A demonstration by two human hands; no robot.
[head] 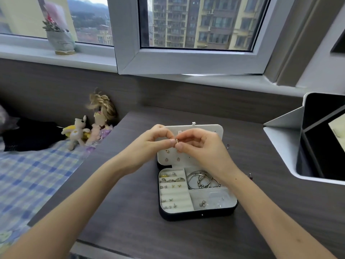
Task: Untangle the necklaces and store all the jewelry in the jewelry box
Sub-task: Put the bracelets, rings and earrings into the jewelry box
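- ring (176,140) (gold, possibly an ear cuff): held above the open box (197,214)
- left hand (149,144), right hand (203,148): each grip pinching the ring
- box: on bench (130,221); bangles (199,179) inside, far right compartment

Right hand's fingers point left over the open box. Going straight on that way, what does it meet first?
The right hand pinches a small gold piece; going on, it would press that into the left hand, whose fingertips pinch it too. Depth is judged from one view only.
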